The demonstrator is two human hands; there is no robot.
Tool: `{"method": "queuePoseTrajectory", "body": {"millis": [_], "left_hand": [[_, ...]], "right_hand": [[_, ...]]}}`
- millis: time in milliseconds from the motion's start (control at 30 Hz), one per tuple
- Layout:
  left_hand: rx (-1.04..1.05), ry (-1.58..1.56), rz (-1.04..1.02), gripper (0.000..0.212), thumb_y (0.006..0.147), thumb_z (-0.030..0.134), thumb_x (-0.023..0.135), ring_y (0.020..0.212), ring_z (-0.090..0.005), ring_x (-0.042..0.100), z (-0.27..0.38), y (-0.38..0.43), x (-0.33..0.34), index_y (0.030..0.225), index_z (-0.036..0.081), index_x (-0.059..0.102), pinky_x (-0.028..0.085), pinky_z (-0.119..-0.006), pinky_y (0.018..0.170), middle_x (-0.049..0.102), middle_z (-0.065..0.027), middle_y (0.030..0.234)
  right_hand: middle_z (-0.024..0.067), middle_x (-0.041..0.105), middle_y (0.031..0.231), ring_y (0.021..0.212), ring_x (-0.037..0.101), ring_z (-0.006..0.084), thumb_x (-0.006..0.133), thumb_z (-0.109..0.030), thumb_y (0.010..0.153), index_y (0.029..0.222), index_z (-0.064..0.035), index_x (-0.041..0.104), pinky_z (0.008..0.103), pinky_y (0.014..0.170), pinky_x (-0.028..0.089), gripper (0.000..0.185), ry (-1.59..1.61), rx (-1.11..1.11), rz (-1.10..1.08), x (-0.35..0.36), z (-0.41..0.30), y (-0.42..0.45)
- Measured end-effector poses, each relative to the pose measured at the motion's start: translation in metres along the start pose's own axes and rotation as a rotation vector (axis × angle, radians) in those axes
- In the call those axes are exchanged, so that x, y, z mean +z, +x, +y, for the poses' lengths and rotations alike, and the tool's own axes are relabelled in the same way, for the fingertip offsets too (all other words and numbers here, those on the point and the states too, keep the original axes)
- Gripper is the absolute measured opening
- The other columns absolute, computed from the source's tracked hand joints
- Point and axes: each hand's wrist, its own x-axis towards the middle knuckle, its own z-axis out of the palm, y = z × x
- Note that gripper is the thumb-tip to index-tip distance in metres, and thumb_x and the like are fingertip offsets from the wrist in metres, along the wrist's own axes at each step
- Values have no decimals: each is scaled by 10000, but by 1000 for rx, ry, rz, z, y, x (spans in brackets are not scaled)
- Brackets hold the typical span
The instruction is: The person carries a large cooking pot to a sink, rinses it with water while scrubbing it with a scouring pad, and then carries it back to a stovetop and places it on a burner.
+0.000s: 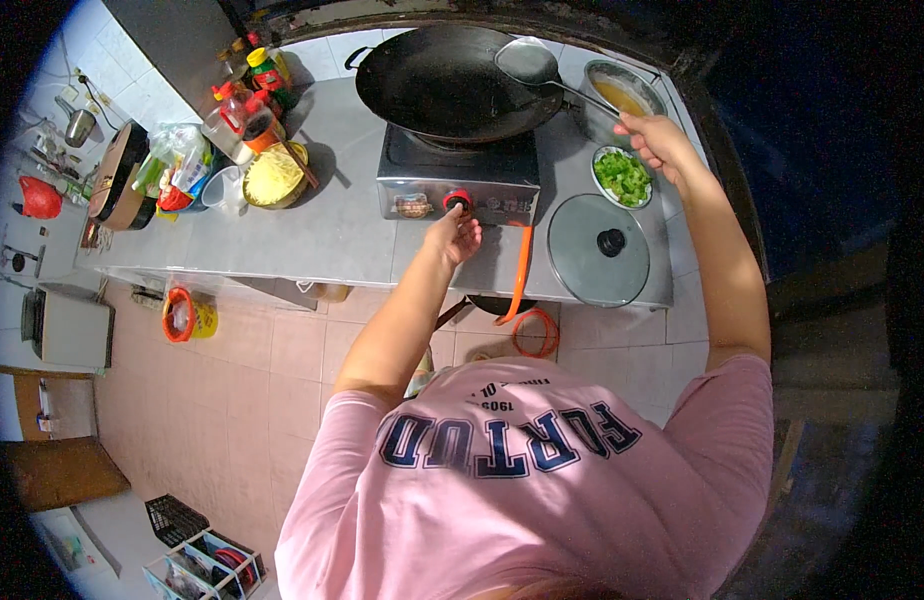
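My left hand (454,234) grips the red-and-black control knob (457,199) on the front of a gas stove (462,169). On the burner sits a large dark wok (439,82); no food shows in it. My right hand (657,144) holds the handle of a metal wok spatula (528,61), its wide head over the wok's right rim. Below that hand stands a bowl of chopped green vegetable (622,177). Behind it is a metal pot (591,124) with yellowish liquid inside.
A glass lid (597,259) lies near the counter's front edge. An orange gas hose (523,266) hangs from the stove to the floor. Left of the stove are a bowl of pale shreds (274,176) with chopsticks (303,161), several seasoning bottles (263,67) and plastic bags (181,154).
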Motion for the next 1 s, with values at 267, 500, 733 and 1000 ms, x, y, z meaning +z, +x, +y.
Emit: {"method": "queuePoseTrajectory", "body": {"millis": [267,500,733,1000], "left_hand": [[40,58,-46,232,828,297,531,499,-174,501,-5,27,-5,753,81,493,448,-280,436,524,-53,607],[125,98,13,263,809,307,560,598,-219,514,-8,12,-1,773,60,479,455,-325,501,524,-93,685],[-19,-162,-10,301,776,295,593,749,-264,524,-23,-37,-17,817,13,495,465,-370,647,545,-152,846],[88,-474,17,216,783,212,553,772,-229,543,-73,-145,-20,734,2,552,441,-347,720,570,-126,805]], "right_hand": [[-55,373,600,447,246,28,500,-358,826,812,-70,580,186,377,171,299,87,3,-103,-7,3,9],[-64,352,586,433,229,24,514,-355,819,819,-63,584,180,359,152,300,106,-33,-71,-15,5,16],[-73,356,535,401,236,38,511,-323,825,778,-58,591,195,351,151,281,266,-19,65,-109,46,84],[156,565,1041,925,559,284,520,-244,768,956,-40,602,403,743,446,289,-711,219,444,-196,107,234]]}}
